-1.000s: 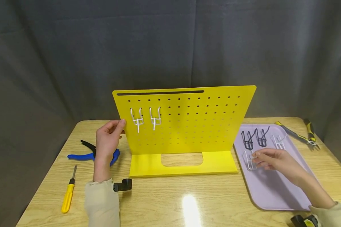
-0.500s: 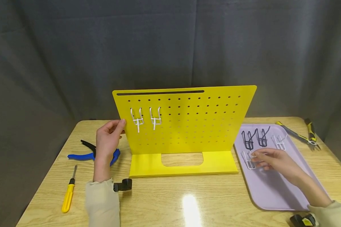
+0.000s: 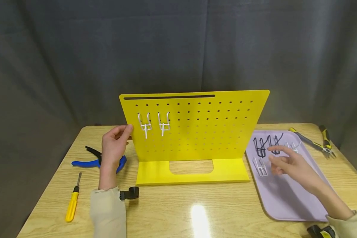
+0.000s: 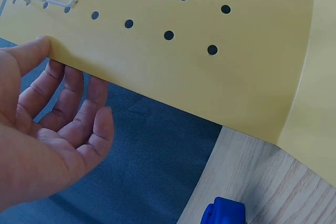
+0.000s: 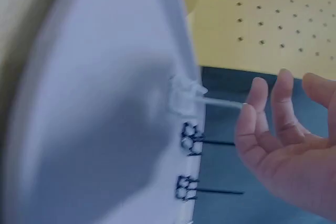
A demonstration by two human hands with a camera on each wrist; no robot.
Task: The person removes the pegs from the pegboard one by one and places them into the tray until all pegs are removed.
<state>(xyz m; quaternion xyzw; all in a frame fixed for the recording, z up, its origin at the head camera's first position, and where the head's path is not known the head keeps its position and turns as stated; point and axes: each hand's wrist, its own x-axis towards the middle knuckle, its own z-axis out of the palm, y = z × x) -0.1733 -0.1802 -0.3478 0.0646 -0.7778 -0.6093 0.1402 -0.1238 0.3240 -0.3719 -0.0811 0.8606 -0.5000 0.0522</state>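
My left hand [image 3: 114,143] grips the left edge of a yellow pegboard [image 3: 208,138], thumb in front and fingers behind, as the left wrist view also shows. Two white wire hooks [image 3: 145,126] hang side by side on the board's left part. Above a lilac tray [image 3: 281,205] hovers my right hand [image 3: 291,165], thumb and index finger apart, nothing between them. Just left of it a white wire hook [image 3: 261,169] lies on the tray. Behind are two black wire hooks [image 3: 260,148] and another white hook [image 3: 295,147], partly covered by the hand.
Blue-handled pliers [image 3: 86,164] and a yellow screwdriver [image 3: 72,206] lie left of the board. Yellow-and-black pliers [image 3: 307,141] lie beyond the tray's back right corner. A dark curtain [image 3: 178,46] hangs behind the table.
My right hand has lifted a little away from the nearer white hook and its thumb and index finger have spread; that hook lies on the tray. The left hand keeps its grip.
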